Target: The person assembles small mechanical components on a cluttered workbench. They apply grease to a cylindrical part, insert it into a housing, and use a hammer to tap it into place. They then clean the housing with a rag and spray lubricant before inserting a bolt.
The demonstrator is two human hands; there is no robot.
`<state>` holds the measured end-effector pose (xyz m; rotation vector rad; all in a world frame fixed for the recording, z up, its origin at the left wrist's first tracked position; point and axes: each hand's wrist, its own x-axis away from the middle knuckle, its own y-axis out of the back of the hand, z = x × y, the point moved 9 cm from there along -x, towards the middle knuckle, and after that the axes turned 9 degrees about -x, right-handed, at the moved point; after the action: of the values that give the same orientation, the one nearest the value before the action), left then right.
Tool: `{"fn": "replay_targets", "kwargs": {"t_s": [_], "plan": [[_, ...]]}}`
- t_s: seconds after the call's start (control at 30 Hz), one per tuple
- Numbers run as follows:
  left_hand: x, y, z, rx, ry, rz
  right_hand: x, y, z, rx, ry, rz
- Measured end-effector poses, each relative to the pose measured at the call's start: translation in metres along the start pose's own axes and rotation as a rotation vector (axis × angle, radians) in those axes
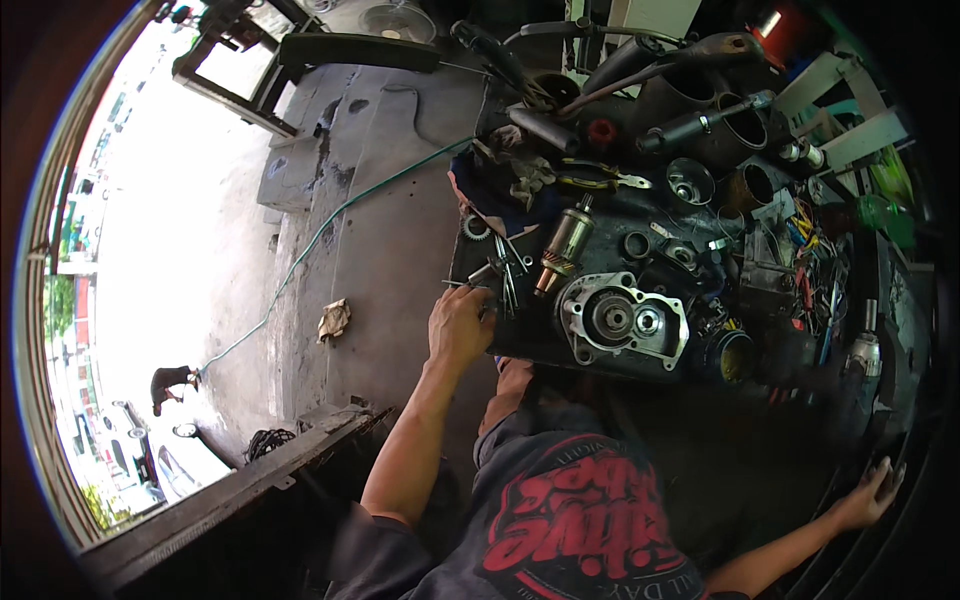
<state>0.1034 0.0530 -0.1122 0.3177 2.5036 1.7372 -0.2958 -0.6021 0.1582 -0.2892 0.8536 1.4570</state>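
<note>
My left hand (pixel 462 322) is at the near left edge of the dark workbench (pixel 610 362), its fingers curled beside a small metal pin (pixel 484 272). What they grip is hidden. Close by lie several long thin bolts (pixel 508 280) and a small gear (pixel 476 228). A starter motor armature (pixel 566 245) with a copper end rests further in. Right of it sits an open cast-metal gear housing (pixel 625 318), its round bearings showing. Far off to the lower right, my right hand (pixel 872 496) is held out with fingers apart and nothing visible in it.
Yellow-handled pliers (pixel 600 180), rags (pixel 515 165), metal cylinders (pixel 690 182) and tangled wires (pixel 805 235) crowd the bench's far and right parts. A green hose (pixel 340 210) crosses the concrete floor at left, near a crumpled brown scrap (pixel 334 320). A person (pixel 172 386) bends over outside.
</note>
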Motion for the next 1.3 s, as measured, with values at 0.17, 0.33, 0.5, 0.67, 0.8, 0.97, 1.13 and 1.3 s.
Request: {"fn": "replay_targets", "kwargs": {"t_s": [0.17, 0.33, 0.5, 0.67, 0.8, 0.97, 1.13, 1.3], "plan": [[-0.012, -0.013, -0.017, -0.035, -0.238, 0.089, 0.119, -0.01, 0.162, -0.174, 0.138, 0.084], [-0.016, -0.022, -0.019, -0.135, -0.337, 0.163, 0.203, -0.06, 0.214, -0.152, 0.086, 0.365], [-0.017, -0.027, -0.022, -0.191, -0.382, 0.174, 0.24, -0.062, 0.191, -0.178, -0.161, 0.371], [-0.016, -0.034, -0.032, -0.262, -0.366, 0.186, 0.267, -0.095, 0.196, -0.344, -0.226, 0.584], [-0.014, -0.042, -0.038, -0.362, -0.387, 0.221, 0.282, -0.125, 0.197, -0.536, -0.327, 0.717], [-0.009, -0.048, -0.041, -0.442, -0.457, 0.237, 0.275, -0.148, 0.183, -0.619, -0.325, 0.759], [-0.008, -0.049, -0.047, -0.481, -0.613, 0.239, 0.254, -0.164, 0.166, -0.674, -0.343, 0.817], [-0.004, -0.047, -0.04, -0.506, -0.567, 0.268, 0.237, -0.168, 0.156, -0.643, -0.299, 0.812]]}}
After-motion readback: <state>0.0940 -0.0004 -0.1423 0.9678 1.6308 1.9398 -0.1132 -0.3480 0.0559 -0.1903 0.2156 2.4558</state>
